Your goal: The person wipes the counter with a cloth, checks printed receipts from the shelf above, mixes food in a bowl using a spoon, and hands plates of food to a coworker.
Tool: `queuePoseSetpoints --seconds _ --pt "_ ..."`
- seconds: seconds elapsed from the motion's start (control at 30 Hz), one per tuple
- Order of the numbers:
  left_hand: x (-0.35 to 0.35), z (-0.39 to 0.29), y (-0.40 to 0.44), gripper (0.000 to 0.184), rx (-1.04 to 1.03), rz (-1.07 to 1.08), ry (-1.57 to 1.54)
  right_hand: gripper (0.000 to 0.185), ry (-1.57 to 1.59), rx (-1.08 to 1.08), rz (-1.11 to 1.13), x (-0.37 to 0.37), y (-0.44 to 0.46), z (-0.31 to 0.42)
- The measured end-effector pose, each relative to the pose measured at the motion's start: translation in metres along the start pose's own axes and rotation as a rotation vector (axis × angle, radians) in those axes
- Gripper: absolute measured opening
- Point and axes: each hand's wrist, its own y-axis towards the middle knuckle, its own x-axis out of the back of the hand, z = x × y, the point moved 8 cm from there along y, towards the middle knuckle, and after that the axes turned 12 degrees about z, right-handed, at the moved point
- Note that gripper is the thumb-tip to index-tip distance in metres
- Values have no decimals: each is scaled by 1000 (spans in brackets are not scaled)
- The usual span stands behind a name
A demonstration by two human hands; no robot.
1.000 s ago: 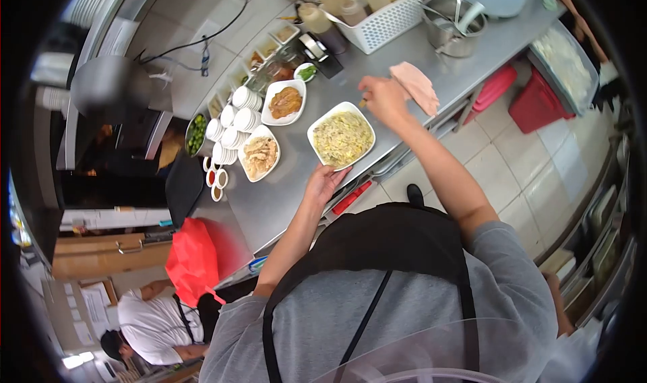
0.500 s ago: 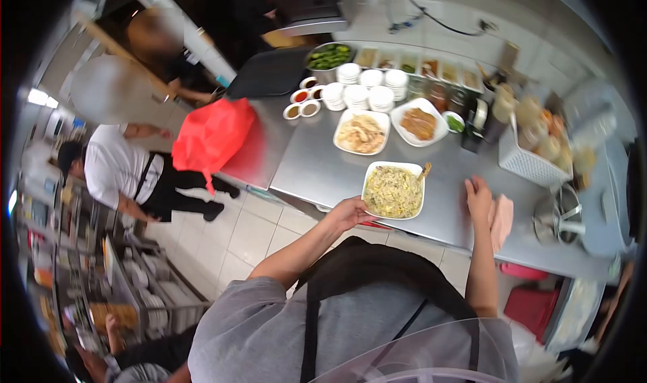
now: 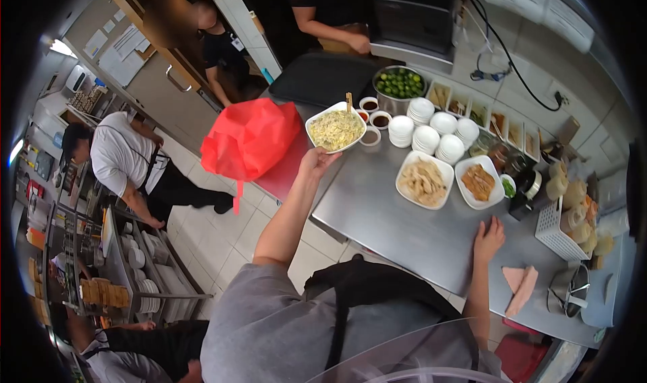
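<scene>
Partly visible left grip [image 3: 317,161] under bowl [image 3: 349,144]

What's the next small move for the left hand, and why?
Probably set the fried rice bowl on the black tray, clear of the sauce cups: the left hand alone supports it, close by both, while the right hand is well away.

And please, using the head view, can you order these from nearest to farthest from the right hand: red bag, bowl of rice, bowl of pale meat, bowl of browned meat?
From the right hand:
1. Bowl of browned meat: just beyond it.
2. Bowl of pale meat: further left.
3. Bowl of rice: in the left hand.
4. Red bag: far left.
</scene>
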Motion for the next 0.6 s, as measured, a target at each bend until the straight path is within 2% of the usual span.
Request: queuePoseSetpoints --seconds 0.27,0.33,0.43,0.5,0.6 --pt "29 -55 159 38 -112 -129 21 41 -26 -80 32 0 1 7" --pt "32 -56 199 44 -113 -128 8 40 -40 -83 39 2 4 9" --pt "42 -53 246 40 -133 -170 0 39 -43 -83 38 5 5 15" --pt "50 -49 270 36 -137 -280 8 39 -41 -86 40 6 6 16" --pt "53 -45 303 35 -192 -297 -5 38 -28 -96 64 4 8 20"
